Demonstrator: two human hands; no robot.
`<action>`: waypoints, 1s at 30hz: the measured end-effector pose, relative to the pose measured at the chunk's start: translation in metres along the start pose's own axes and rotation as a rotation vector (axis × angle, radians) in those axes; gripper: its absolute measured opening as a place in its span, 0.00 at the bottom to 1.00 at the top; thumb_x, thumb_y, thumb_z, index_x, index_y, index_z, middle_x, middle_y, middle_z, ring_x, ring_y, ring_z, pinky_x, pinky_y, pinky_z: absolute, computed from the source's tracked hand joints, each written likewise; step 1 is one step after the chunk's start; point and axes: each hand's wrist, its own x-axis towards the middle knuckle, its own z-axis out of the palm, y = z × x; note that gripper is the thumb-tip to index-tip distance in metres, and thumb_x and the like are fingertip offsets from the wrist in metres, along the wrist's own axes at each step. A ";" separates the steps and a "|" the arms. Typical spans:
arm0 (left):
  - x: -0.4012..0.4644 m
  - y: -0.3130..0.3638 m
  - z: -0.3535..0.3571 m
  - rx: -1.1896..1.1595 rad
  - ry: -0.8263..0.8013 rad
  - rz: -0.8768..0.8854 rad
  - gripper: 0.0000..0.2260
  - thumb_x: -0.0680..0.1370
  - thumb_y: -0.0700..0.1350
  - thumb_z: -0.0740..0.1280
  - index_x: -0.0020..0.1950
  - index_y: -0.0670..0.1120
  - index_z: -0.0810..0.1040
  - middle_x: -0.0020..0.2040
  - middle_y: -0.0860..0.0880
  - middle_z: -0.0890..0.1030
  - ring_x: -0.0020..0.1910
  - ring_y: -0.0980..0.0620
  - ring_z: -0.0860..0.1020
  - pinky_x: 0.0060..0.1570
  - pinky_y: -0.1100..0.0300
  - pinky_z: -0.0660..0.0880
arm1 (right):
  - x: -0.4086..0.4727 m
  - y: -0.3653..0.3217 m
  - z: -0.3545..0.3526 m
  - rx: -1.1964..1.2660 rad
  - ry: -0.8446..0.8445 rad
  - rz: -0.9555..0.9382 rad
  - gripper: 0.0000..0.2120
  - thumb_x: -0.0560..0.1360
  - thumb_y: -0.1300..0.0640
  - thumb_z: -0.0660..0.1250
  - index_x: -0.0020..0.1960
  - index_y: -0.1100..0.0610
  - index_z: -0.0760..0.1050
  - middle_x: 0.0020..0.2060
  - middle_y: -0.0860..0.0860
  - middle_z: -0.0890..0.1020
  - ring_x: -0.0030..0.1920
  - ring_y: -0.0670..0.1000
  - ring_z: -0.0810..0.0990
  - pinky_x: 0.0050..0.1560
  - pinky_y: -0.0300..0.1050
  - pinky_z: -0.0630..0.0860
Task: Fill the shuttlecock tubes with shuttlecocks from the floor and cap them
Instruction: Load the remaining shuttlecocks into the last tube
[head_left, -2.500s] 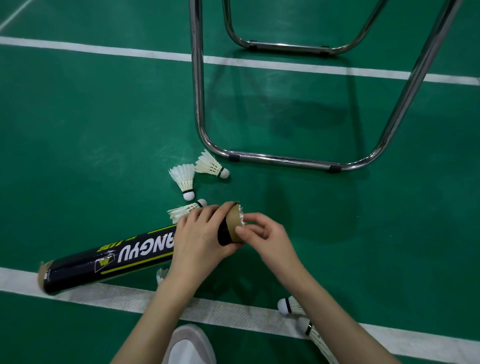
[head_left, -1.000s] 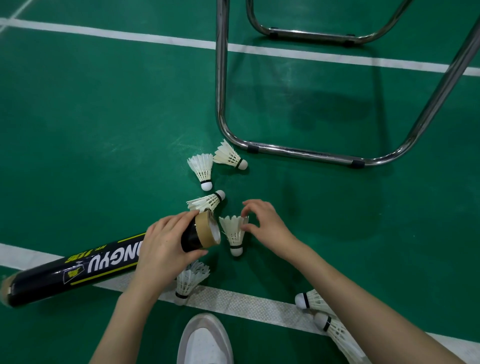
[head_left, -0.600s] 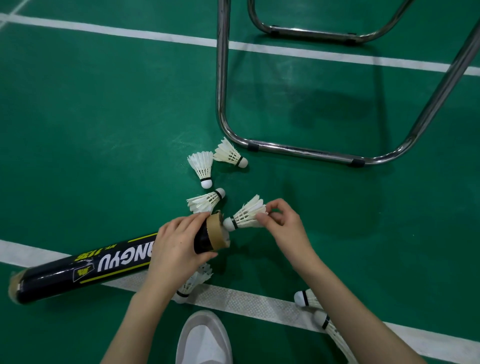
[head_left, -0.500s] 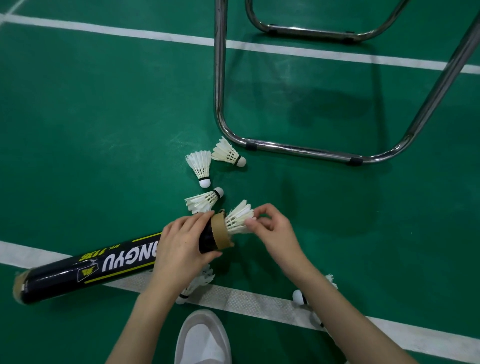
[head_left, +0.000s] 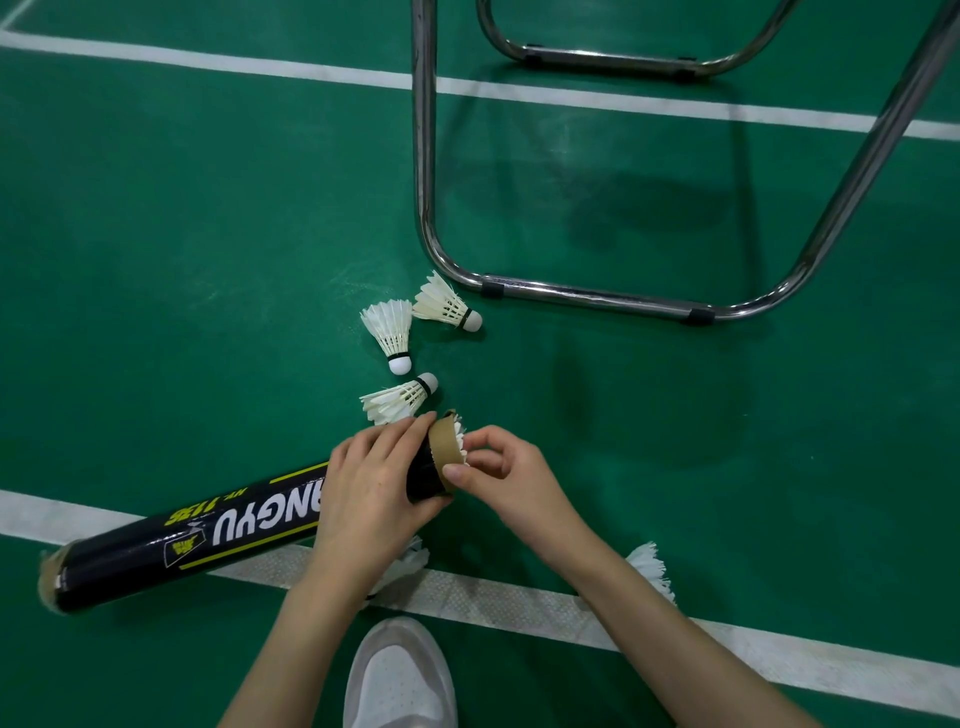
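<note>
Feathers of a shuttlecock (head_left: 460, 442) are seen just proud of the tan cardboard mouth of the black shuttlecock tube (head_left: 218, 535), which is held low over the green court floor (head_left: 182, 249) across a white line (head_left: 519, 608). The left hand (head_left: 370, 496) has its grip wrapped round the tube just behind the mouth; the right hand (head_left: 506, 480) has its fingertips pinched on the feather skirt, with the thumb at the rim. The step is judged to be the seating of this shuttlecock, with the tube not yet capped and no cap in view.

Three loose shuttlecocks (head_left: 390, 338) (head_left: 447, 307) (head_left: 399, 400) lie on the floor just beyond the tube mouth, near the chrome chair frame (head_left: 587, 299). Two more are partly hidden, one under the left wrist (head_left: 408, 564) and one beside the right forearm (head_left: 649, 569). A white shoe (head_left: 400, 675) is seen at the near edge.

Feathers could be bent or snapped if the skirt is pushed in off-axis or caught on the rim. The nearest loose shuttlecock, almost touching the left fingers, could be crushed if the tube is lowered onto it. The hidden one under the wrist could be overlooked, or stepped on
</note>
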 end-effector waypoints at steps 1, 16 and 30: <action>0.000 0.000 0.000 -0.006 0.003 0.003 0.35 0.61 0.54 0.78 0.66 0.48 0.72 0.58 0.51 0.79 0.54 0.48 0.74 0.51 0.51 0.70 | 0.000 0.000 0.000 0.000 -0.005 -0.004 0.05 0.73 0.64 0.68 0.47 0.57 0.74 0.39 0.51 0.83 0.39 0.42 0.80 0.44 0.33 0.74; -0.004 -0.009 -0.003 -0.073 -0.005 0.005 0.32 0.65 0.60 0.69 0.66 0.50 0.72 0.59 0.53 0.78 0.56 0.51 0.72 0.52 0.55 0.67 | 0.015 -0.005 0.011 -0.126 -0.215 0.021 0.08 0.75 0.64 0.65 0.53 0.57 0.76 0.46 0.54 0.80 0.49 0.48 0.79 0.54 0.47 0.76; -0.021 -0.061 -0.019 -0.050 0.048 -0.150 0.35 0.57 0.49 0.81 0.62 0.47 0.74 0.55 0.49 0.80 0.53 0.43 0.75 0.52 0.47 0.69 | 0.033 0.005 0.037 -0.016 -0.093 0.191 0.16 0.78 0.64 0.57 0.64 0.54 0.69 0.52 0.49 0.79 0.51 0.46 0.75 0.53 0.43 0.72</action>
